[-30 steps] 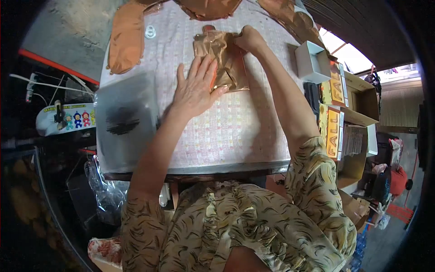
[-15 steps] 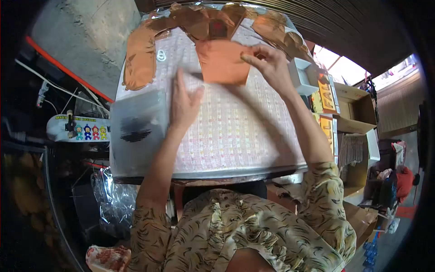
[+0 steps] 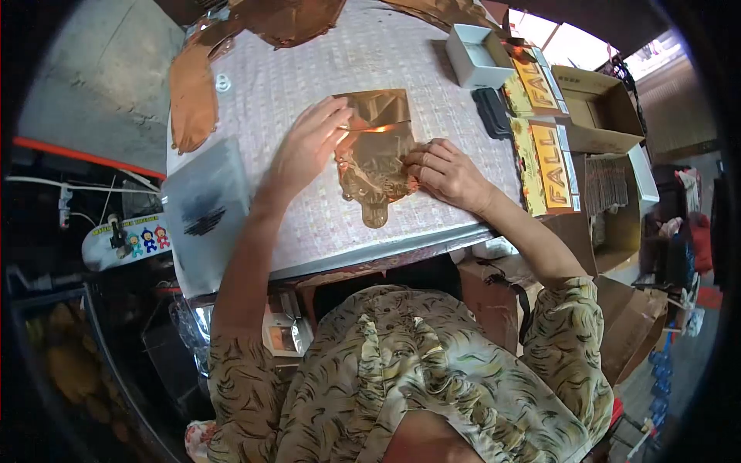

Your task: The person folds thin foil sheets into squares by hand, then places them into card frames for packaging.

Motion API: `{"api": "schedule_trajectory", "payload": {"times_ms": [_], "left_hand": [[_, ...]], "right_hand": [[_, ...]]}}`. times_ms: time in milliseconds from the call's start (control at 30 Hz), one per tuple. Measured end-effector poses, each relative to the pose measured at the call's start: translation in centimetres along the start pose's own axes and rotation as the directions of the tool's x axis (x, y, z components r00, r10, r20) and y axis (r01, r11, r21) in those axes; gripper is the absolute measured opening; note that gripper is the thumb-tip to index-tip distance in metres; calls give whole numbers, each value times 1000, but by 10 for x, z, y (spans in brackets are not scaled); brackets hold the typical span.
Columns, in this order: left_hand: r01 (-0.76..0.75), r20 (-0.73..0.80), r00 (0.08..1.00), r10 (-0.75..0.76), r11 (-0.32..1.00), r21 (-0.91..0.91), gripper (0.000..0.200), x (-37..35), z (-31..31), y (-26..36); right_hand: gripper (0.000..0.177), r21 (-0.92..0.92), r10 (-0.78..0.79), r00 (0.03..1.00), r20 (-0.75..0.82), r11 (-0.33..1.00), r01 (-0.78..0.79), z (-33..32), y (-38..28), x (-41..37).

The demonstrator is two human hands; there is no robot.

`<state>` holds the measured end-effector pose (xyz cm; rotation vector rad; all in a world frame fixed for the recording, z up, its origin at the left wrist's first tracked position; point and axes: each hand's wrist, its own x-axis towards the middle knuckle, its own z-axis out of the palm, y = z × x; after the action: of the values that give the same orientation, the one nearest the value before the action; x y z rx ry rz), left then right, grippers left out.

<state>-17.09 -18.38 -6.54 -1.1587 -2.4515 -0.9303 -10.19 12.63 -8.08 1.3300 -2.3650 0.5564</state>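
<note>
A shiny copper-coloured foil piece (image 3: 378, 139) lies on the patterned tablecloth (image 3: 324, 224) in front of me, with a rounded tab at its near end. My left hand (image 3: 309, 143) rests on its upper left edge, fingers stretched out and palm down. At its lower right edge, my right hand (image 3: 444, 171) has its fingers curled and pressed together on the foil's border. The fingertips of the right hand are partly hidden. Left of my left arm lies a grey translucent sheet (image 3: 207, 208) with a dark smudge.
Copper foil pieces (image 3: 193, 104) and a white ring (image 3: 223, 82) lie toward the back left. On the right are a white open box (image 3: 477, 55), a black object (image 3: 492, 112), yellow "FALL" packs (image 3: 544, 166) and cardboard boxes (image 3: 594, 100).
The foil piece, held up by the right hand before, now lies flat nearer to me. Both hands have come down onto it. The view has shifted, showing more of the table's right side.
</note>
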Motion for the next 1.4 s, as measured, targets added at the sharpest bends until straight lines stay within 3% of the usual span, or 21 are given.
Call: {"api": "schedule_trajectory", "payload": {"times_ms": [167, 233, 267, 333, 400, 433, 467, 500, 533, 567, 633, 667, 900, 1000, 1400], "left_hand": [[-32, 149, 989, 18, 995, 93, 41, 31, 33, 8], [-59, 170, 985, 41, 993, 103, 42, 33, 41, 5], [-41, 123, 992, 33, 997, 67, 40, 34, 38, 7], [-14, 74, 997, 11, 999, 32, 38, 33, 33, 1], [177, -180, 962, -203, 972, -152, 33, 26, 22, -22], [177, -306, 933, -187, 982, -58, 30, 23, 19, -38], [200, -319, 925, -206, 978, -51, 30, 19, 16, -45], [296, -271, 908, -320, 947, -126, 30, 13, 12, -51], [388, -218, 878, -426, 900, -198, 30, 8, 8, -58], [398, -208, 856, -473, 860, -318, 29, 3, 17, -71], [393, -206, 870, -449, 882, -260, 29, 2, 22, -80], [369, -179, 897, -404, 908, -202, 28, 2, 24, -82], [468, -84, 872, -482, 873, -138, 21, 16, 30, -83], [474, -44, 877, -479, 876, -92, 20, 23, 32, -87], [545, -97, 811, -577, 806, -231, 9, 32, 40, -88]], "right_hand": [[27, 27, 33, 999, -20, 999, -33, 0, 1, -6], [42, 87, 238, 956, 169, 963, -255, -10, -6, -6], [42, 87, 240, 956, 169, 963, -257, -15, -12, -2], [65, 232, 440, 880, 177, 851, -472, -25, -24, 9], [75, 352, 445, 857, 260, 783, -513, -24, -18, 21], [69, 322, 562, 819, 114, 759, -566, -15, -17, 30], [64, 303, 655, 755, -35, 727, -616, -4, -15, 39], [63, 134, 630, 773, -78, 775, -618, 11, -6, 48], [63, 141, 613, 788, -62, 787, -601, 27, 2, 54], [65, -18, 624, 775, -99, 778, -629, 45, 9, 60], [70, -256, 617, 777, -122, 737, -625, 70, 19, 65], [70, -255, 598, 794, -105, 756, -603, 76, 22, 64], [60, -211, 596, 801, -64, 776, -594, 77, 28, 60], [65, -194, 615, 788, -29, 770, -608, 75, 31, 60], [61, -216, 626, 779, 10, 763, -610, 73, 29, 63]]}}
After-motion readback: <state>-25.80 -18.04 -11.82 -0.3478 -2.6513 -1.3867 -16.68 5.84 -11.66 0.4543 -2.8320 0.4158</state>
